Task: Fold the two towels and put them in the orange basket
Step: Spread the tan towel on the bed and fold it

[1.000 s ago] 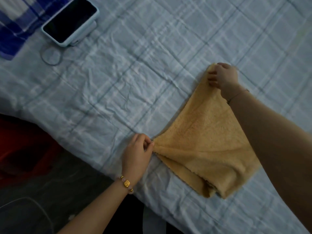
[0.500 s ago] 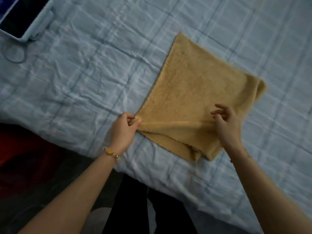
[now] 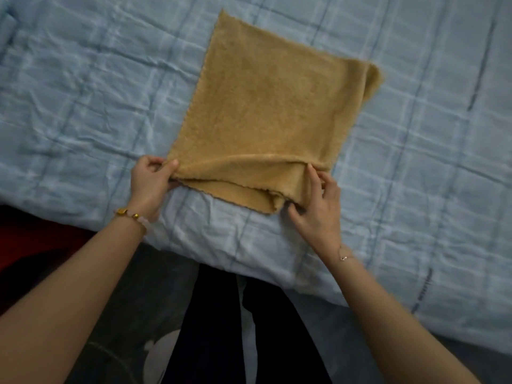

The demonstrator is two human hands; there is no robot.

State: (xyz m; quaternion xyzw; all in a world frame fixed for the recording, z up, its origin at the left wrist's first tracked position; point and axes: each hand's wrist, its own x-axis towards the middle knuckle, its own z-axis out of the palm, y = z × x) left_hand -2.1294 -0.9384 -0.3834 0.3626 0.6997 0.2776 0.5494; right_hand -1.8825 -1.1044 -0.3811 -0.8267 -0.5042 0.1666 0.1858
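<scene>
From my remote seat I see one towel (image 3: pixel 266 106), mustard-tan and fuzzy, lying on the bed (image 3: pixel 83 92), which is covered in a creased pale blue checked sheet. The towel sits in the middle of the view, near the bed's near edge, turned a little so that one corner points far and left. It is doubled over: at the far right corner I can make out two layers stacked with their edges slightly offset.

My left hand (image 3: pixel 149 184) has its grip closed on the near left corner of the towel, thumb on top and fingers curled beneath, pinching the cloth. My right hand (image 3: pixel 318 212) is at the near right corner, its grip also on the towel: the fingers (image 3: pixel 312 173) lie on the upper layer and the thumb comes in from below the corner, with the cloth between them. Between the two hands the upper layer rises in a soft ridge, and a strip of the lower layer shows on the near side of it, flat on the sheet.

A beaded bracelet (image 3: pixel 130 214) with gold pieces is on the left wrist, and a thin chain (image 3: pixel 344 257) is on the right. Below the bed edge I see dark trouser legs (image 3: pixel 216 328) and, at far left, something red (image 3: pixel 27 239) that I cannot identify.
</scene>
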